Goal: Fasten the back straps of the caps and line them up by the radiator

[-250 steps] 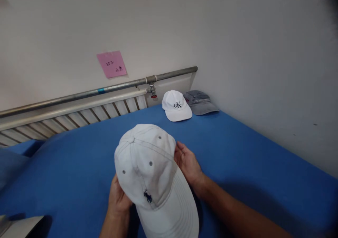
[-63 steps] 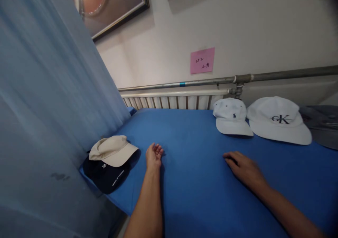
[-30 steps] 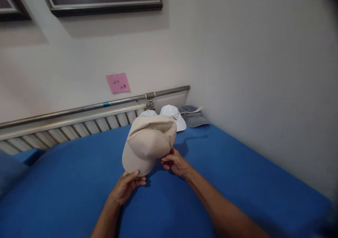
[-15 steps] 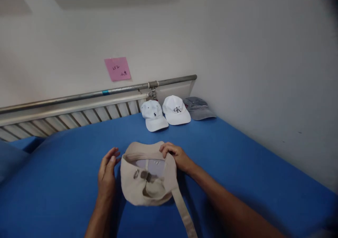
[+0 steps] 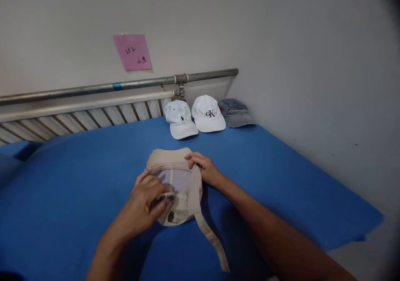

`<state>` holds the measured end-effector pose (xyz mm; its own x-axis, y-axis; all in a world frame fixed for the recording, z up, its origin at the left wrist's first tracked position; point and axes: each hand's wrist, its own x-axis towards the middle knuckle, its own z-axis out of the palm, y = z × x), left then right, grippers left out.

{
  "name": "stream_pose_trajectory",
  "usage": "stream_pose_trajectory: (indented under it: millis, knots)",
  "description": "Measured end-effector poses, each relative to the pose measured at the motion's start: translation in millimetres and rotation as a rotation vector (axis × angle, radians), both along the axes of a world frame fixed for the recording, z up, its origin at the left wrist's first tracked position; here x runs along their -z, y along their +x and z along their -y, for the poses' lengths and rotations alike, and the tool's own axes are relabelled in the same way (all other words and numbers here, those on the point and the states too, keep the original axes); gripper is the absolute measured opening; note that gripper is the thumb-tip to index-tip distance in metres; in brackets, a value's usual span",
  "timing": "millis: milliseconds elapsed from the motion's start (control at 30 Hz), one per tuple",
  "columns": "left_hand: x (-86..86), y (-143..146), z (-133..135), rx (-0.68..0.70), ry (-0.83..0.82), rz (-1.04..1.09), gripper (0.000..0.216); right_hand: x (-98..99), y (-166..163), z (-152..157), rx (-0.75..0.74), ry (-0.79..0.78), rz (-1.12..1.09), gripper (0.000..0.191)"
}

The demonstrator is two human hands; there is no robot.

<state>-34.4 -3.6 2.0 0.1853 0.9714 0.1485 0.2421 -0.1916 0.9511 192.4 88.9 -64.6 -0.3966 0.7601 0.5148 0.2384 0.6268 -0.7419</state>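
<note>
A beige baseball cap [image 5: 179, 183] lies on the blue bed with its inside turned up and its brim pointing away. Its loose adjuster strap [image 5: 214, 241] trails toward the lower right. My right hand [image 5: 204, 168] grips the cap's right edge near the brim, thumb and fingers around the rim. On the other side, my left hand [image 5: 146, 202] has its thumb and forefinger closed on the cap's back left edge, by the buckle, which the fingers partly cover.
Farther back stand a white cap with a small rider logo [image 5: 181, 120], a white cap with CK letters [image 5: 208, 114] and a grey cap [image 5: 236, 113]. Behind them are a white radiator [image 5: 109, 114] and a metal pipe [image 5: 140, 83]. A pink note [image 5: 133, 53] hangs on the wall.
My left hand has moved right from beside the cap and taken hold of its back left edge. The right hand keeps its grip. The view has tilted down slightly.
</note>
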Motion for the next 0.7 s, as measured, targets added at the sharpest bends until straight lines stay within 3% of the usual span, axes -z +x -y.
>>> stream_pose_trajectory:
  millis: [133, 233, 333, 467, 600, 700]
  knots:
    - [1.1, -17, -4, -0.169, -0.119, 0.117, 0.018, -27.3, 1, 20, 0.007, 0.198, 0.071, 0.043]
    - [8.5, -30, -6, -0.265, -0.114, 0.190, 0.015, -51.6, 0, 43, -0.103, 0.327, 0.095, 0.058]
    - [18.3, -38, -9, -0.290, -0.063, 0.241, 0.016, -65.9, -3, 61, -0.197, 0.427, 0.157, 0.051]
    - [22.5, -41, -11, -0.341, -0.055, 0.307, 0.016, -70.7, -10, 80, -0.264, 0.517, 0.193, 0.036]
    - [17.7, -35, -11, -0.370, -0.147, 0.421, 0.013, -72.0, -21, 98, -0.408, 0.519, 0.192, 0.011]
    - [17.3, -32, -11, -0.342, -0.191, 0.423, 0.014, -73.4, -25, 107, -0.520, 0.451, 0.138, 0.010]
